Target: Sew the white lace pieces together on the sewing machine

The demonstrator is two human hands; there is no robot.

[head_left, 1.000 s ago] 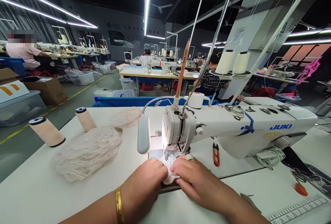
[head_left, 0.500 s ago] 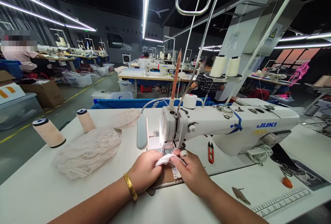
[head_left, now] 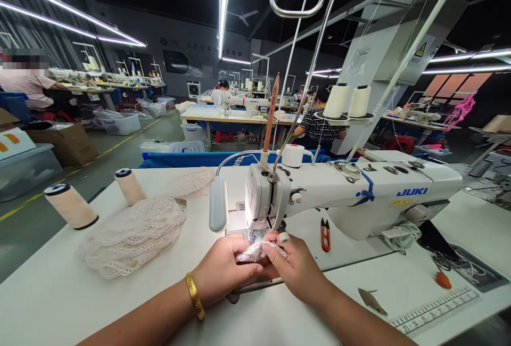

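A small piece of white lace trim point(head_left: 252, 252) is bunched just in front of the needle area of a white sewing machine point(head_left: 319, 189). My left hand point(head_left: 225, 263), with a gold bangle on the wrist, grips the lace's left part between thumb and fingers. At its right part, my right hand point(head_left: 297, 266) pinches the same lace with thumb and forefinger. The presser foot is partly hidden behind the fingers. To the left lies a heap of cream lace point(head_left: 136, 237), with a flatter lace pile point(head_left: 191, 183) behind it.
Two peach thread cones point(head_left: 72, 207) lie tilted at the table's left. Right of the hands are red-handled thread snips point(head_left: 326, 235), a ruler scale point(head_left: 435, 311) and a brown scrap point(head_left: 372, 301). A lamp point(head_left: 218, 205) hangs beside the machine head. Co-workers sit at machines beyond.
My left hand has shifted slightly left and its fingers now reach further under the lace. The lace end that hung between my hands no longer shows. My right hand stays almost in place.
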